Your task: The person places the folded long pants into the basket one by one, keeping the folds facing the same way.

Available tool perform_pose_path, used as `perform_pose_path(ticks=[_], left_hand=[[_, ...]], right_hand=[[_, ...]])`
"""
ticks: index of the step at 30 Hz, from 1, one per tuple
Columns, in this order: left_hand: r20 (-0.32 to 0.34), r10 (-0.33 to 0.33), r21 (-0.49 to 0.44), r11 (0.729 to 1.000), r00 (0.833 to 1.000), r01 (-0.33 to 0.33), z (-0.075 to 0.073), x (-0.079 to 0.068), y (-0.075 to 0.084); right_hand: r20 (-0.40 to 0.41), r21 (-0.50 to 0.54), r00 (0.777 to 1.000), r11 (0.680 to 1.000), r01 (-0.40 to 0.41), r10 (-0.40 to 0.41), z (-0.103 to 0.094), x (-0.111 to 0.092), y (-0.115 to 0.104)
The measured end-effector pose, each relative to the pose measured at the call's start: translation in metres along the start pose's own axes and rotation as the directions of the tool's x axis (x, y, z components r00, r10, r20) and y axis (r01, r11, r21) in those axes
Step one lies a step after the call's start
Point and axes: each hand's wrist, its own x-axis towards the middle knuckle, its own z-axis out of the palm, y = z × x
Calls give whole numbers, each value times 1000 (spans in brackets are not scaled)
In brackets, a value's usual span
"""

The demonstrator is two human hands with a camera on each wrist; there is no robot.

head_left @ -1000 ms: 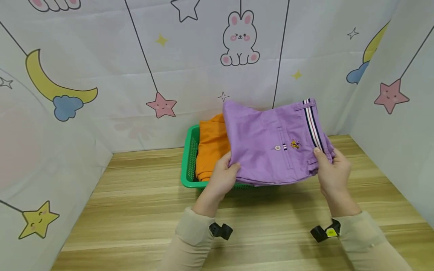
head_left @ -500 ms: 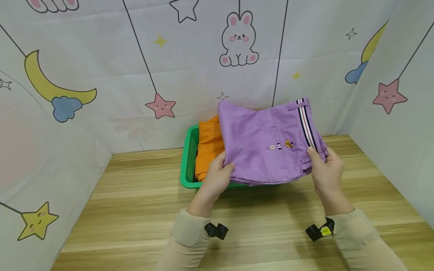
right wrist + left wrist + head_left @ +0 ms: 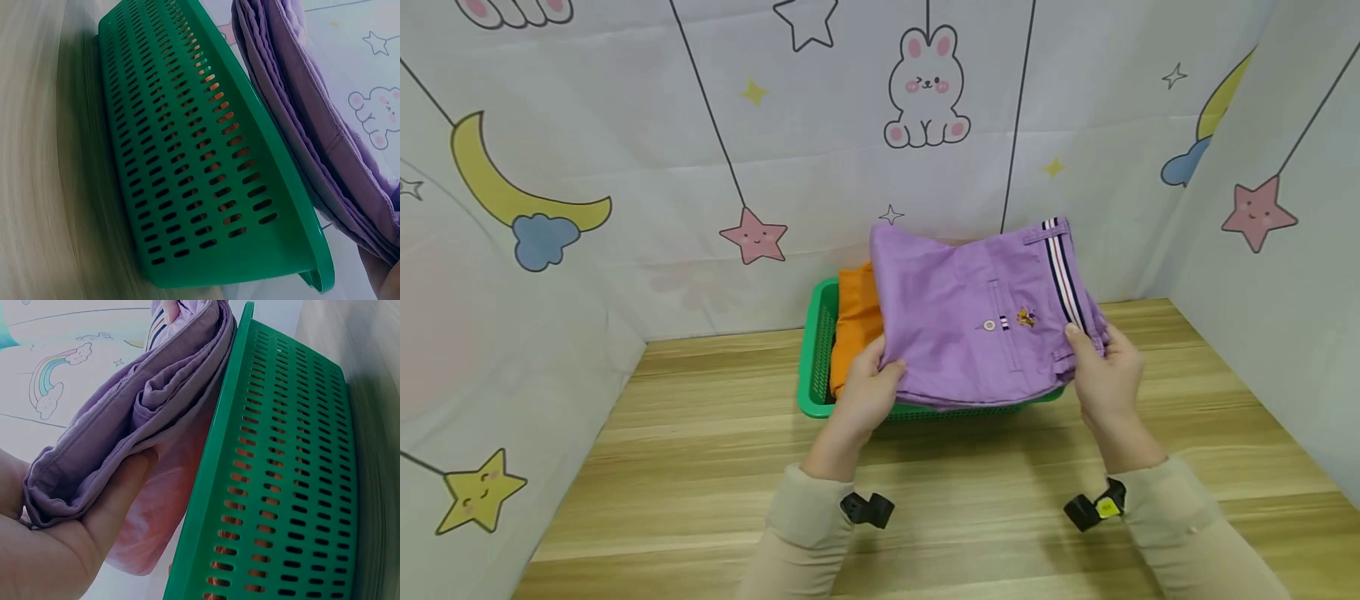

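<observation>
Folded purple trousers [image 3: 947, 325], with a striped waistband and a small embroidered patch, are held over a green basket [image 3: 811, 367]. My left hand [image 3: 867, 392] grips their left lower corner, thumb on top and fingers beneath. At the waistband end, my right hand [image 3: 1107, 375] pinches the right edge the same way. Orange folded cloth [image 3: 853, 321] lies in the basket's left part, partly hidden behind the trousers. In the left wrist view, the folded layers of the trousers [image 3: 125, 419] show beside the basket's rim [image 3: 212, 444].
The basket stands on a wood-grain table [image 3: 715, 467] near the back. A white curtain [image 3: 820, 167] printed with a rabbit, stars and moons hangs behind and at both sides. Perforated basket walls [image 3: 187, 150] face the front.
Both hands have carried the purple trousers a little to the left, over the basket. More of the orange cloth is now covered, and the basket's right front corner has come into view.
</observation>
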Motion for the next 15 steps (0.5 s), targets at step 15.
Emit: perform_pose_path(ticks=[15], left_hand=[[-55,2,-5,1000,998,-2,-13,0,-3]], right_hand=[[25,-56,999,998,-22,23,14,-1,2]])
